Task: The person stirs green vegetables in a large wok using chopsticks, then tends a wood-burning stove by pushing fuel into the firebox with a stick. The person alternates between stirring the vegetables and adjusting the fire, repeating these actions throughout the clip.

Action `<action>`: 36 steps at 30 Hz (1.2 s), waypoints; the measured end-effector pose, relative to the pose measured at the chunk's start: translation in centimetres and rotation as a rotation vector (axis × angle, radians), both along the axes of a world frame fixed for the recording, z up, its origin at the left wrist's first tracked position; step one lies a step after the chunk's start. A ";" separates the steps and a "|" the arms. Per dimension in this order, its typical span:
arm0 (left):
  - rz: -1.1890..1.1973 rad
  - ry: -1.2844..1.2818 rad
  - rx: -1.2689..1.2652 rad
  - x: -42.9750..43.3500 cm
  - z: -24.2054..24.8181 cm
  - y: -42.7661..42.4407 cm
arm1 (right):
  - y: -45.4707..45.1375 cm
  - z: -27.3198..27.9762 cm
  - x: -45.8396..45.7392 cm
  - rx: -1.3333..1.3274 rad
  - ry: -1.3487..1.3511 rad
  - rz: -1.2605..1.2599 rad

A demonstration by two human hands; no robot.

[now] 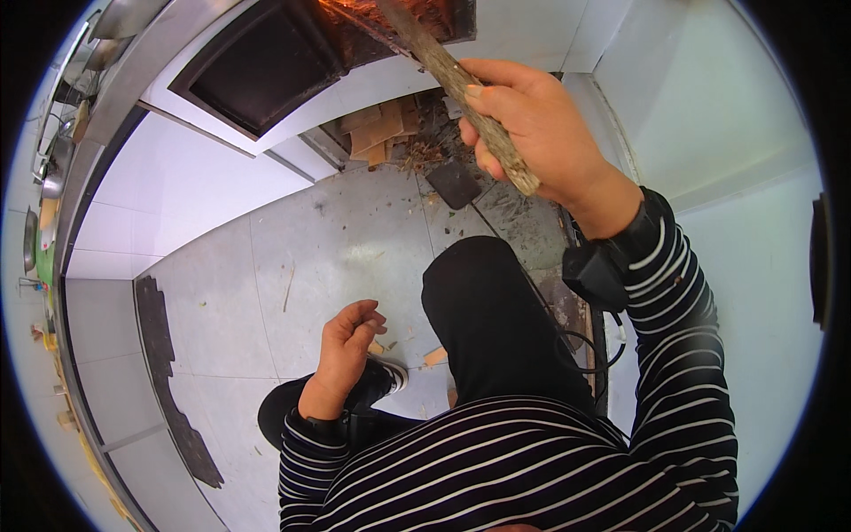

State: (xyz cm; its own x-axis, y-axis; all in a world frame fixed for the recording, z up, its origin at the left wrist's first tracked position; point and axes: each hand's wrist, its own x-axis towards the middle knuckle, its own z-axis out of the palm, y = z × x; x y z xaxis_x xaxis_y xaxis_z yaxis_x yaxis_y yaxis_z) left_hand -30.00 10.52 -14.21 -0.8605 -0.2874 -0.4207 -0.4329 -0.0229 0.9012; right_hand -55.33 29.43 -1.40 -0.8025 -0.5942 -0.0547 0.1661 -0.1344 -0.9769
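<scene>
My right hand (525, 120) grips a rough wooden stick (459, 83) near its lower end. The stick's far end reaches up into a glowing firebox opening (452, 20) at the top of the view, where thinner sticks lie across the edge. My left hand (349, 339) hangs over the floor beside my knee, fingers curled loosely, with nothing seen in it. A dark metal stove door (266, 66) stands swung out to the left of the opening. Flame shows at the top edge, and the stick's far tip is cut off by the frame.
Cardboard pieces (379, 130) and twigs lie below the stove. A flat dark metal shovel or scraper (453, 185) with a thin handle rests on the floor near my knee. A wall (738, 133) is close on the right. Pans and a metal-edged counter (120, 100) line the left.
</scene>
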 end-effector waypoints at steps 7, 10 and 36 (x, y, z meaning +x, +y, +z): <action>0.016 -0.003 0.005 -0.2 -0.1 -0.2 | -2.1 -0.6 -2.6 -0.047 -0.038 0.095; 0.005 -0.001 -0.016 -0.2 -0.2 -0.2 | -1.5 -0.5 -1.9 -0.082 -0.086 0.088; -0.004 0.032 -0.018 0.2 -0.2 0.0 | 0.1 0.0 -0.2 -0.139 -0.018 0.046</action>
